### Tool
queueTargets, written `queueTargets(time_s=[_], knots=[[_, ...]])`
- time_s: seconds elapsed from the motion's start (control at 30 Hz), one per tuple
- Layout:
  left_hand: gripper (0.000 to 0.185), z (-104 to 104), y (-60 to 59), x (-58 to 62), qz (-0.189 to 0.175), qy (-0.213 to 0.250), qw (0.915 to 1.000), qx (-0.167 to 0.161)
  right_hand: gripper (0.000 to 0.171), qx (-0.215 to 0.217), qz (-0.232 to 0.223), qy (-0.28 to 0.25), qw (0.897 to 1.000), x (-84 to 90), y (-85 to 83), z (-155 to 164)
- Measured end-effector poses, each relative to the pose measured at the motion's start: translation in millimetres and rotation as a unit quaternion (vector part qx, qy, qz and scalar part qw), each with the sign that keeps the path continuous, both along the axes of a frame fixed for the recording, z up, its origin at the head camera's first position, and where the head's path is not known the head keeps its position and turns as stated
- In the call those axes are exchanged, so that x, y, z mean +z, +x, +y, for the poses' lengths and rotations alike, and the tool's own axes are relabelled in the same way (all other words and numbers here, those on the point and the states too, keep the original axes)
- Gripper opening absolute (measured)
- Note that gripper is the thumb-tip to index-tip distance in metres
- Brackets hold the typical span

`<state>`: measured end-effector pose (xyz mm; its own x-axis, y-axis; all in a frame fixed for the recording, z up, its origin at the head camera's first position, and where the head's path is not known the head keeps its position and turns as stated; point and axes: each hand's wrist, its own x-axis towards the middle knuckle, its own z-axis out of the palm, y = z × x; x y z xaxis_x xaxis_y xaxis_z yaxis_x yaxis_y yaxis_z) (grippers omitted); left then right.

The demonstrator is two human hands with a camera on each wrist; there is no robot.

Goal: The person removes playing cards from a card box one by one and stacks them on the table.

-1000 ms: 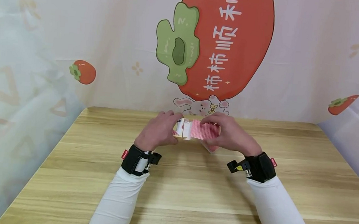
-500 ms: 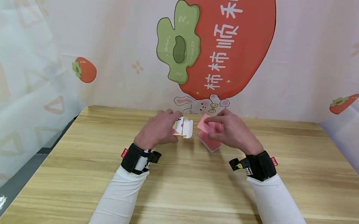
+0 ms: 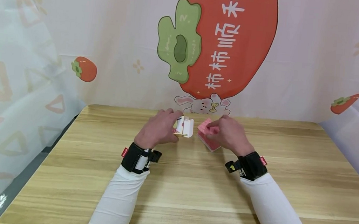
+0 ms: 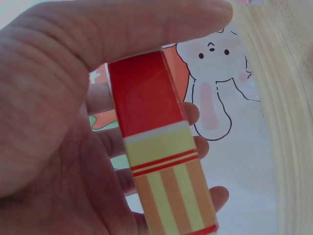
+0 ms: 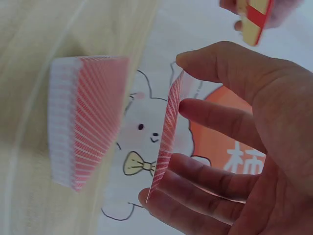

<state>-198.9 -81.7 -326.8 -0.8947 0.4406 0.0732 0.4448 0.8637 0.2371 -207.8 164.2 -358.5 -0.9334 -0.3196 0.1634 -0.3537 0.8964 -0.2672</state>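
Observation:
My left hand (image 3: 158, 129) grips a playing card box (image 4: 161, 142), red with yellow and orange stripes, thumb on one side and fingers on the other. The box's white flap (image 3: 189, 128) stands open toward the right. In my right hand (image 3: 230, 135) a red-backed playing card (image 5: 167, 132) is pinched between thumb and fingers, seen nearly edge-on in the right wrist view. Below it, a stack of red-backed playing cards (image 5: 95, 120) lies on the table, partly covered by the held card and hand in the head view.
Both hands work near the back edge of the wooden table (image 3: 179, 189). Behind it hangs a pale curtain (image 3: 118, 51) printed with a large red persimmon and a rabbit. Wrist cameras (image 3: 251, 166) are strapped to both wrists.
My right hand has drawn the card away from the box's open end to the right and lowered it over the stack. The left hand keeps the box in place.

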Motion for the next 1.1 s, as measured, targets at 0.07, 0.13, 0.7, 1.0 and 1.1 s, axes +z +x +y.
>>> queueTargets(time_s=[0.07, 0.13, 0.7, 1.0, 1.1], knots=[[0.075, -0.4, -0.2, 0.0, -0.001, 0.000, 1.0000, 0.000, 0.037, -0.007, -0.005, 0.007, 1.000, -2.2, -0.3, -2.1], [0.075, -0.5, -0.1, 0.3, -0.003, 0.000, 1.0000, -0.001, 0.038, -0.013, -0.010, 0.015, 1.000, -4.6, -0.6, -3.9], [0.075, 0.8, 0.0, 1.8, -0.012, 0.006, 0.9999, 0.009, 0.043, -0.041, -0.011, 0.040, 0.998, -14.6, -0.9, -10.0], [0.077, 1.8, -0.5, 2.2, -0.021, -0.001, 0.9997, 0.009, 0.050, -0.059, -0.028, 0.045, 0.997, -17.3, -1.9, -11.5], [0.077, 1.9, -0.3, 2.1, -0.021, 0.001, 0.9997, 0.009, 0.049, -0.063, -0.037, 0.045, 0.996, -17.9, -2.0, -12.1]])
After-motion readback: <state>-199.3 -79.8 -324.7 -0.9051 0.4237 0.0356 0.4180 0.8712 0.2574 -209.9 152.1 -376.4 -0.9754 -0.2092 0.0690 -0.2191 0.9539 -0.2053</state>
